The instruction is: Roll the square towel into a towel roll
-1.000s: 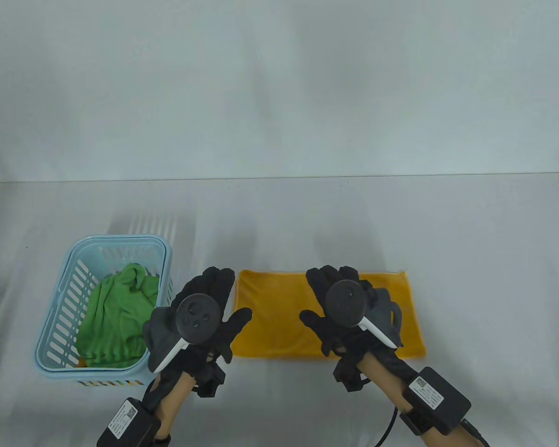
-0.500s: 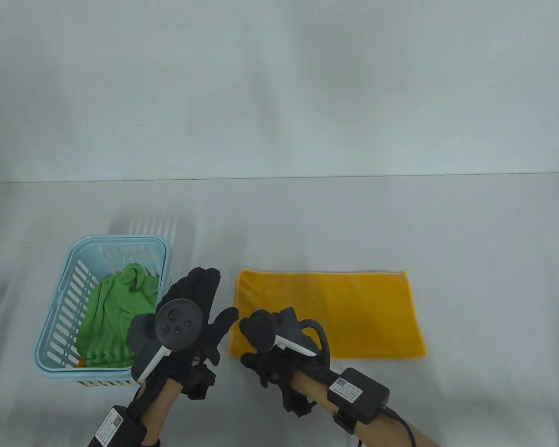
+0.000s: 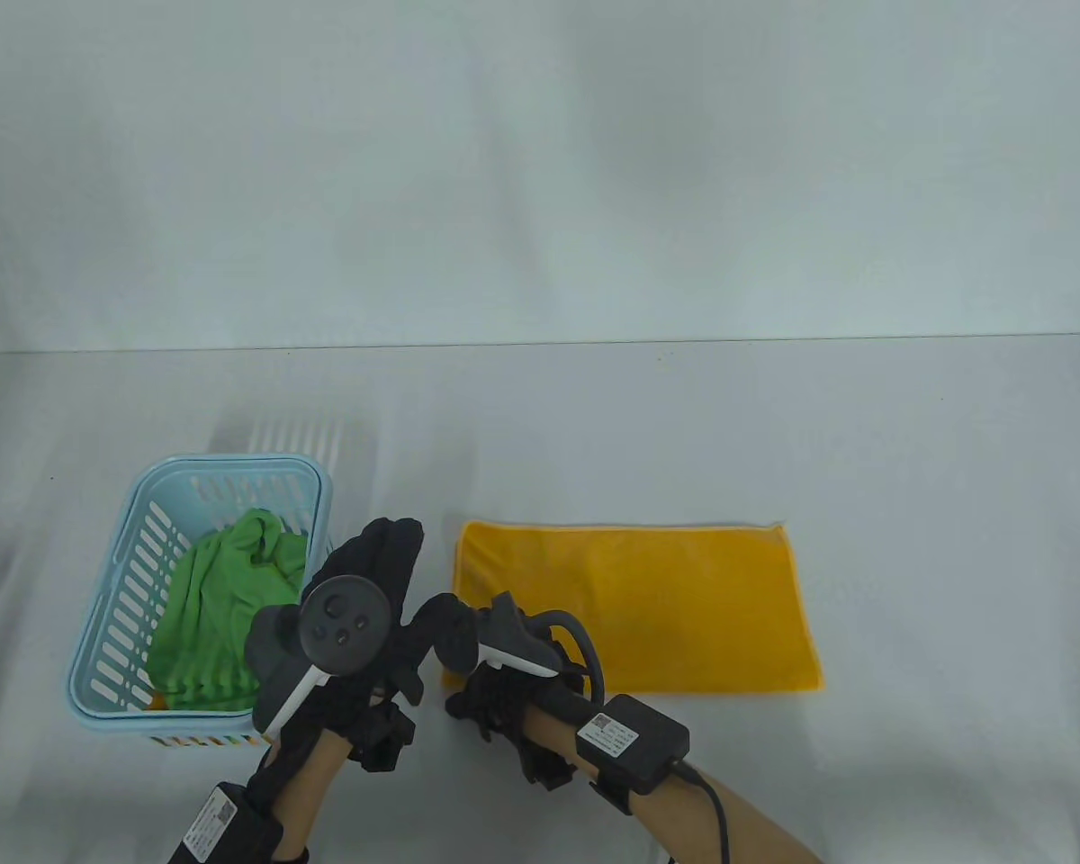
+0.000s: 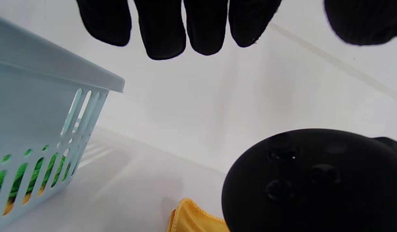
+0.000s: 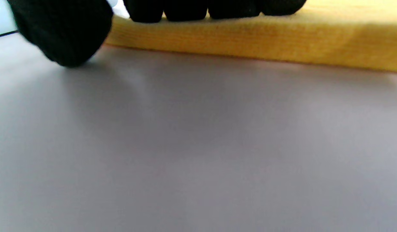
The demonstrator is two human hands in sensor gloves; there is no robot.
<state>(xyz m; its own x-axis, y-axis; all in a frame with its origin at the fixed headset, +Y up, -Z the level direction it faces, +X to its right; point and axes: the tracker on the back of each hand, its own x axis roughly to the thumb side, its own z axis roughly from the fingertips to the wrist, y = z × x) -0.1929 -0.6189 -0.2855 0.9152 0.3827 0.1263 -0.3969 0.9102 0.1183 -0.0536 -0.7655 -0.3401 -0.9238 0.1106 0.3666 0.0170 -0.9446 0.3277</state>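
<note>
A yellow towel (image 3: 648, 607), folded into a flat rectangle, lies on the white table. My right hand (image 3: 472, 670) is at its near-left corner. In the right wrist view its fingertips (image 5: 185, 9) rest on top of the towel's (image 5: 250, 42) near edge, and the thumb (image 5: 63, 29) is on the table, apart from the towel. My left hand (image 3: 409, 576) is open and empty just left of the towel, fingers (image 4: 166, 29) stretched out. The towel's corner (image 4: 192, 219) shows low in the left wrist view.
A light-blue slotted basket (image 3: 234, 463) stands left of my left hand with a crumpled green cloth (image 3: 225, 612) in it; its wall fills the left wrist view's left side (image 4: 40, 80). The table's far edge meets a white wall.
My right hand has moved from the middle of the towel down and left to its near-left corner. My left hand has drawn back slightly to the left, off the towel's edge.
</note>
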